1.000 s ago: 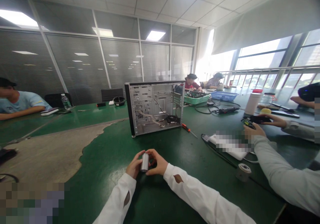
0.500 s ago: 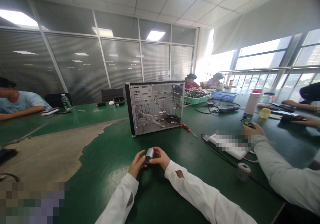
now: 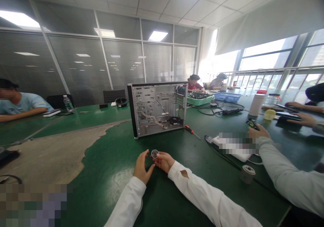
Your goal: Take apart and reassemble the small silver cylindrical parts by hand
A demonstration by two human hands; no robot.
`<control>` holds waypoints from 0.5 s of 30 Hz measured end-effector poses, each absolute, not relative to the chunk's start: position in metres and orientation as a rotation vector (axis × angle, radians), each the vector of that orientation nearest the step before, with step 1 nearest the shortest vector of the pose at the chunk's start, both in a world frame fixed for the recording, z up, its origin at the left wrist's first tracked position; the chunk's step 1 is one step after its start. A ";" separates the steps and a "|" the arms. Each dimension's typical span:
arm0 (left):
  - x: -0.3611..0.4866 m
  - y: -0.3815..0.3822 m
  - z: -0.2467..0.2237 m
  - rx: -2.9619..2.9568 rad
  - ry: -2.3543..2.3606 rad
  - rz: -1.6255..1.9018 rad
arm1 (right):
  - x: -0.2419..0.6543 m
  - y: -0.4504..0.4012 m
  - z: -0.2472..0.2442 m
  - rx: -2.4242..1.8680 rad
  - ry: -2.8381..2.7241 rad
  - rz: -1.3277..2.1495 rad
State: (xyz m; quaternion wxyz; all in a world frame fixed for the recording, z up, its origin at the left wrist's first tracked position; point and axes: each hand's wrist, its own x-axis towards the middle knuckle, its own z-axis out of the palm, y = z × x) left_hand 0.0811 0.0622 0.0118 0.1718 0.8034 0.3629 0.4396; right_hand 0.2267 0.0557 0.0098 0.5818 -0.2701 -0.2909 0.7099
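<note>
My right hand [image 3: 165, 161] grips a small silver metal cylinder [image 3: 154, 153] near its edge, thumb and fingers around it. The cylinder's round end with a pale rim faces me; its length is hidden behind. Just left of it, my left hand [image 3: 143, 168] has its thumb and fingers spread apart, seemingly off the cylinder. Beyond both hands an opened computer case [image 3: 159, 110] stands upright, with loose cables and a black fan [image 3: 175, 120] inside. An orange-handled screwdriver [image 3: 189, 129] lies by its right corner.
To the right are a white power strip [image 3: 243, 155], a white-grey cylindrical part [image 3: 247, 174] and a co-worker's hand [image 3: 259, 133] holding a small part. Green [image 3: 199, 101] and blue baskets [image 3: 227, 97] stand farther back. A torn patch [image 3: 55, 152] of tabletop shows at left.
The cylinder has turned so that its round end faces me. My left hand has come away from it and opened; my right hand still holds it.
</note>
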 end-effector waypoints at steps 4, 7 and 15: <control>0.077 0.068 0.009 2.497 1.071 1.345 | 0.226 0.053 0.009 -0.541 -0.621 1.876; 0.076 0.070 0.009 2.581 1.051 1.378 | 0.225 0.053 0.007 -0.523 -0.615 1.960; 0.079 0.065 0.017 2.538 1.071 1.315 | 0.226 0.051 0.010 -0.516 -0.641 2.003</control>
